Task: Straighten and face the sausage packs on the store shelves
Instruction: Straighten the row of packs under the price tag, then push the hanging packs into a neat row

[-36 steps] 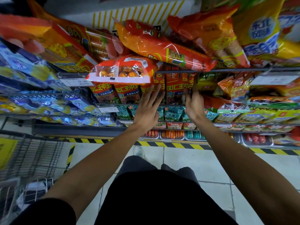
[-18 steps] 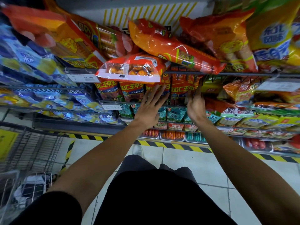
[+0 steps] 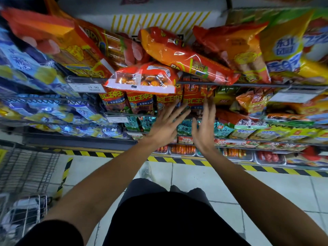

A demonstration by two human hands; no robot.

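A row of red sausage packs [image 3: 140, 102] with yellow lettering stands upright on the second wire shelf [image 3: 131, 114]. My left hand [image 3: 166, 126] is spread flat, its fingertips against the third pack in the row. My right hand [image 3: 204, 128] is also spread, fingers pointing up onto the rightmost red pack [image 3: 194, 96]. Neither hand holds anything. A red bag with a clear window [image 3: 143, 78] overhangs the upper shelf rail just above the row. Large orange sausage bags [image 3: 184, 54] lie slanted on the top shelf.
Blue and yellow packs [image 3: 35, 73] fill the shelves at left, teal packs [image 3: 134, 123] sit below the red row, trays of sausages [image 3: 182, 150] line the bottom. A wire shopping cart [image 3: 26, 174] stands at lower left. A striped hazard line [image 3: 177, 160] edges the tiled floor.
Both hands have drawn closer together and shifted slightly right along the red row. My right hand has opened from a curled grip at the pack's side to flat fingers.
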